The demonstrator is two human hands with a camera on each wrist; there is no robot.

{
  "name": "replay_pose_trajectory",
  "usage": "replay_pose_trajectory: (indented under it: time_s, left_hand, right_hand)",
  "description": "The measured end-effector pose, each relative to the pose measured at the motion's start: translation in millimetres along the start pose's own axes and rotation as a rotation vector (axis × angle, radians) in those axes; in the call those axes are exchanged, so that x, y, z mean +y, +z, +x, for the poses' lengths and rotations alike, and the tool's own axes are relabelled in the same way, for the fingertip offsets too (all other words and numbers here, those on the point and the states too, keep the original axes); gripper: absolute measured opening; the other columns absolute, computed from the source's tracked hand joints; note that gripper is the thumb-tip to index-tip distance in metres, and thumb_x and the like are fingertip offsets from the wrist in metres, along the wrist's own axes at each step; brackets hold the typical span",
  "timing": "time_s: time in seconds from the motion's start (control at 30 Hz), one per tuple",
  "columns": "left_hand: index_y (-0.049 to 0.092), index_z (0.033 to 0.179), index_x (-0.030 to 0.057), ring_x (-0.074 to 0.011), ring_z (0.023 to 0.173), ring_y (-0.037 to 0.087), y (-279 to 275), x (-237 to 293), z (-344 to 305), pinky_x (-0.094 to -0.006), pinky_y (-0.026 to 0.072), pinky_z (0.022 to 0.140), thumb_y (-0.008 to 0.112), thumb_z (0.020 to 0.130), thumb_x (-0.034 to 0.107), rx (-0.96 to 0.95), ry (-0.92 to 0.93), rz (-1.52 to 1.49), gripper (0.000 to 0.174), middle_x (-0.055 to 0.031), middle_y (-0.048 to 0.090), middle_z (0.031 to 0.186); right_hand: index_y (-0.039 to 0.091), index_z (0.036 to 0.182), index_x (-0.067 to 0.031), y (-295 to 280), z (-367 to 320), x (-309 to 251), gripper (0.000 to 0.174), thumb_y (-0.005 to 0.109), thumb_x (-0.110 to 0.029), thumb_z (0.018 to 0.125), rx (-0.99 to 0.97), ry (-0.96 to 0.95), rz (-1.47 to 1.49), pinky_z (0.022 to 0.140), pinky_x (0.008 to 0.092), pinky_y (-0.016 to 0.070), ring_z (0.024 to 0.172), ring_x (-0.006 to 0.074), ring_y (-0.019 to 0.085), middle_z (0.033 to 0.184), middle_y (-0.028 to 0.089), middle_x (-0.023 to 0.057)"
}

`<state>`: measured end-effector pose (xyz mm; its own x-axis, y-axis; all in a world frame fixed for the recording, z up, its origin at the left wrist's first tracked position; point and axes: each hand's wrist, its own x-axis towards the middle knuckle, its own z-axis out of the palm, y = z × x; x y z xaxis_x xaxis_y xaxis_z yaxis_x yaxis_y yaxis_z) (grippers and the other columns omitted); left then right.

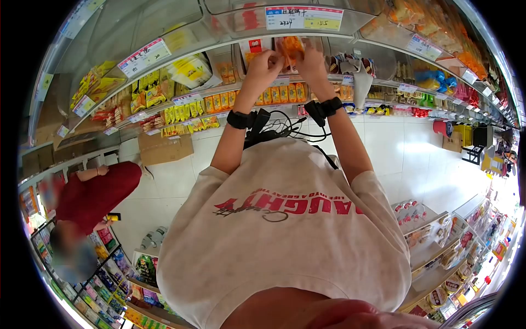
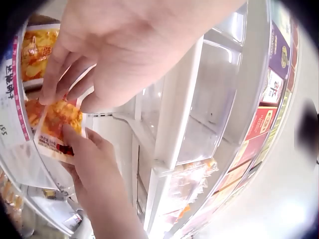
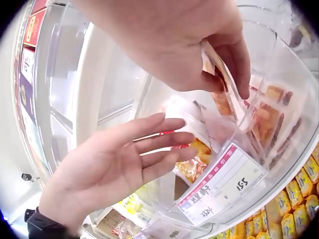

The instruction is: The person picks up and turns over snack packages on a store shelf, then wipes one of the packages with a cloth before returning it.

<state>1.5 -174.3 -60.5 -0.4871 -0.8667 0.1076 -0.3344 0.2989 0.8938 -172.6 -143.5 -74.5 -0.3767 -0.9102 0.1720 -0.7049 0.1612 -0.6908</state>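
Observation:
My right hand (image 1: pixel 312 63) pinches an orange-and-white snack packet (image 2: pixel 62 122) between thumb and fingers. In the right wrist view this packet (image 3: pixel 224 84) is seen edge-on, tilted over the clear plastic bin (image 3: pixel 279 45). My left hand (image 1: pixel 263 68) is beside it, its fingers fairly straight and spread in the right wrist view. In the left wrist view, the left fingertips (image 2: pixel 47 94) overlap the held packet's upper edge. Another orange packet (image 3: pixel 197 162) lies in the bin behind the left fingers. Similar packets (image 3: pixel 269 119) stand in the bin near the right hand.
A price tag (image 3: pixel 222 184) is fixed to the bin's front. Yellow snack packs (image 1: pixel 148 93) fill bins to the left, and rows of orange packs (image 1: pixel 282 93) line the shelf below. A cardboard box (image 1: pixel 164 147) sits on the floor. Another person in red (image 1: pixel 98 189) is at the left.

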Motion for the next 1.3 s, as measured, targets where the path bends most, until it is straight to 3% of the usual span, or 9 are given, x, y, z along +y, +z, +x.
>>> replay_pose_trajectory:
  time_s: [0.1, 0.2, 0.3, 0.4, 0.7, 0.93, 1.03, 1.13, 1.3]
  left_hand:
    - [0.066, 0.114, -0.005, -0.02, 0.08, 0.07, 11, 11, 2, -0.0319, 0.0543, 0.073, 0.066, 0.098, 0.028, 0.031, -0.063, -0.194, 0.037, -0.0144, 0.072, 0.093]
    - [0.064, 0.115, -0.0055, -0.0172, 0.077, 0.066, 23, 11, 7, -0.0311, 0.0521, 0.07, 0.065, 0.099, 0.029, 0.091, -0.097, -0.454, 0.038, -0.0116, 0.07, 0.091]
    - [0.064, 0.117, -0.0036, -0.0113, 0.075, 0.06, 17, 1, 4, -0.0278, 0.0481, 0.066, 0.063, 0.101, 0.028, 0.101, -0.143, -0.379, 0.035, -0.006, 0.068, 0.088]
    - [0.065, 0.119, -0.0014, -0.0065, 0.074, 0.055, 4, 11, -4, -0.0246, 0.0437, 0.064, 0.062, 0.101, 0.024, 0.005, -0.1, -0.437, 0.031, -0.0008, 0.065, 0.085]
    - [0.063, 0.128, 0.0006, 0.0005, 0.079, 0.054, -24, 69, -32, -0.0198, 0.0424, 0.066, 0.063, 0.103, 0.02, -0.134, -0.09, -0.685, 0.032, 0.0037, 0.068, 0.096]
    - [0.062, 0.129, 0.0004, -0.0006, 0.082, 0.055, -37, 82, -38, -0.0197, 0.0439, 0.07, 0.061, 0.104, 0.02, -0.198, -0.102, -0.521, 0.032, 0.0025, 0.068, 0.098]
    - [0.062, 0.129, 0.0008, -0.0078, 0.09, 0.059, -39, 98, -38, -0.023, 0.0477, 0.077, 0.057, 0.106, 0.023, -0.208, -0.12, -0.416, 0.032, -0.004, 0.067, 0.103]
    - [0.061, 0.13, -0.0005, -0.0242, 0.113, 0.061, -16, 80, -40, -0.0324, 0.0509, 0.093, 0.052, 0.108, 0.029, -0.189, 0.023, -0.361, 0.038, -0.0156, 0.059, 0.123]
    - [0.054, 0.139, 0.002, -0.0171, 0.106, 0.065, -18, 53, -50, -0.0299, 0.0536, 0.088, 0.065, 0.1, 0.016, 0.031, -0.003, -0.271, 0.043, -0.0098, 0.062, 0.123]
  right_hand:
    - [0.064, 0.125, -0.0018, -4, -9, 3, 0.035, 0.062, -0.005, 0.091, 0.08, -0.194, 0.043, 0.069, 0.0493, 0.0563, 0.076, 0.0457, 0.069, 0.082, 0.07, 0.0251]
    - [0.063, 0.123, -0.0011, -29, -31, -17, 0.032, 0.064, -0.011, 0.092, -0.076, -0.121, 0.212, 0.082, 0.0493, 0.0558, 0.092, 0.048, 0.067, 0.105, 0.07, 0.0243]
    - [0.064, 0.124, -0.002, -45, -62, -27, 0.038, 0.072, -0.013, 0.088, -0.094, -0.512, 0.205, 0.096, 0.0449, 0.0521, 0.113, 0.0424, 0.061, 0.127, 0.063, 0.0227]
    - [0.063, 0.13, -0.005, -71, -78, -38, 0.051, 0.08, -0.011, 0.082, -0.088, -0.556, 0.197, 0.106, 0.0438, 0.046, 0.13, 0.038, 0.051, 0.143, 0.052, 0.0183]
    - [0.058, 0.138, -0.0072, -99, -93, -47, 0.069, 0.087, -0.009, 0.075, 0.045, -0.453, 0.251, 0.106, 0.0429, 0.0477, 0.132, 0.0344, 0.053, 0.146, 0.051, 0.0151]
    - [0.058, 0.139, -0.0069, -99, -95, -49, 0.07, 0.087, -0.01, 0.076, 0.066, -0.465, 0.211, 0.105, 0.043, 0.0481, 0.132, 0.0355, 0.053, 0.146, 0.051, 0.0169]
    - [0.059, 0.134, -0.0037, -96, -92, -55, 0.061, 0.085, -0.01, 0.079, 0.055, -0.44, 0.183, 0.102, 0.0387, 0.0488, 0.123, 0.0326, 0.057, 0.139, 0.054, 0.0162]
    - [0.061, 0.129, -0.001, -80, -92, -45, 0.049, 0.08, -0.012, 0.086, -0.24, -0.005, 0.806, 0.098, 0.0327, 0.0487, 0.116, 0.025, 0.06, 0.13, 0.059, 0.0147]
    - [0.066, 0.12, 0.0014, -67, -81, -22, 0.027, 0.07, -0.008, 0.095, -0.323, 0.071, 0.771, 0.089, 0.0263, 0.049, 0.106, 0.011, 0.061, 0.118, 0.068, 0.0082]
